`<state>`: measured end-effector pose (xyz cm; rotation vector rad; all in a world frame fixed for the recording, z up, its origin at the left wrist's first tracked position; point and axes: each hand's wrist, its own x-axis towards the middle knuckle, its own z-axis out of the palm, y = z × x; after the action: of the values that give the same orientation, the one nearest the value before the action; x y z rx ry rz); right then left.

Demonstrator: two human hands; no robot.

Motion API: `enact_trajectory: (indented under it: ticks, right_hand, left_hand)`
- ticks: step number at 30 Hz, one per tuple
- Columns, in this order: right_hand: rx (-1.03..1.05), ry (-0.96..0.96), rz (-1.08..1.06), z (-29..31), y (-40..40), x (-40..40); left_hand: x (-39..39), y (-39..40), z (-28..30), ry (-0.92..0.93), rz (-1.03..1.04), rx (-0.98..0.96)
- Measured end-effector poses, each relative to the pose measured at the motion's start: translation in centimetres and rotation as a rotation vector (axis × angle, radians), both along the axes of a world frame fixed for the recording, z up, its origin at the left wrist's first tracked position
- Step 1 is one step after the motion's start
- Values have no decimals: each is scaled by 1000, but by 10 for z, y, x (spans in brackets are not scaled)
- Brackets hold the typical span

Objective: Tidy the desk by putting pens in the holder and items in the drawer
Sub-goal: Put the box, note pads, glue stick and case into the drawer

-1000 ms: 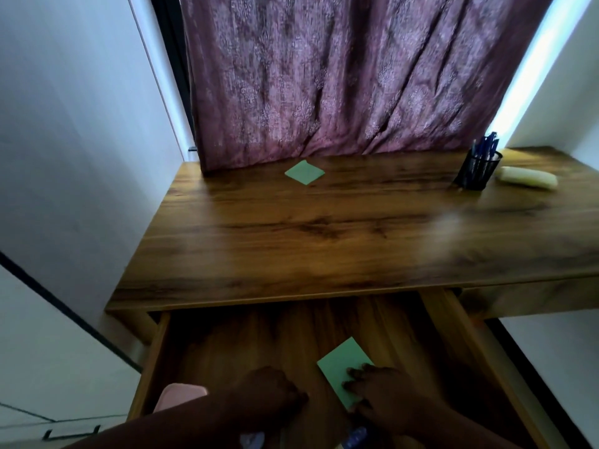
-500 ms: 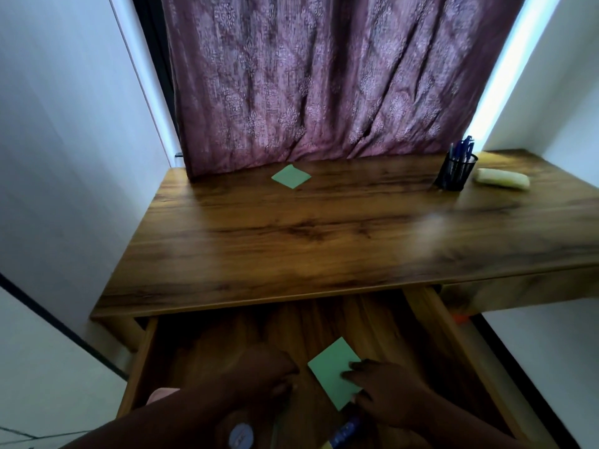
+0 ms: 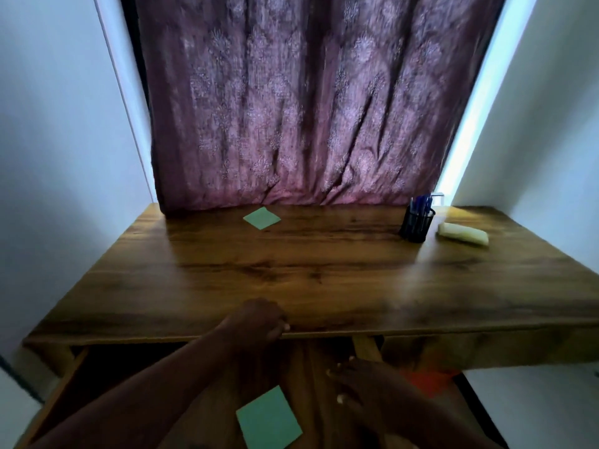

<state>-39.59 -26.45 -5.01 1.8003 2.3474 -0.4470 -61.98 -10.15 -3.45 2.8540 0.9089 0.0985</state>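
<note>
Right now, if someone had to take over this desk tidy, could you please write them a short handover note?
Left hand: raised at the desk's front edge, holding nothing visible. Right hand: over the open drawer, apparently empty.
Done: pens stand in the black holder; one green note lies in the drawer.
Left: the second green note near the curtain and the pale yellow item beside the holder go into the drawer.

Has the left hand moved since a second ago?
Yes. The left hand rose from the drawer floor beside the green note to the desk's front edge.
</note>
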Motion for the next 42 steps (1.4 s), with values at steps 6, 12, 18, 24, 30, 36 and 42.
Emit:
enact_trajectory:
  ticks: [6, 12, 18, 24, 30, 36, 42]
  right_hand:
    - [199, -87, 107, 28, 6, 84]
    - [238, -123, 137, 40, 12, 124]
    - [155, -63, 248, 44, 80, 125]
    - [162, 47, 121, -23, 183, 129]
    - [231, 70, 83, -37, 220, 127]
    - [256, 200, 215, -49, 260, 124]
    - [265, 193, 243, -49, 272, 123]
  left_hand:
    - [67, 22, 10, -81, 350, 47]
    - [95, 9, 7, 9, 571, -43]
    - [123, 58, 13, 134, 706, 28]
    - [168, 185, -2, 53, 883, 78]
    - [181, 264, -27, -23, 1043, -41]
    - [176, 299, -54, -4, 1049, -52]
    - [178, 297, -59, 5, 1084, 58]
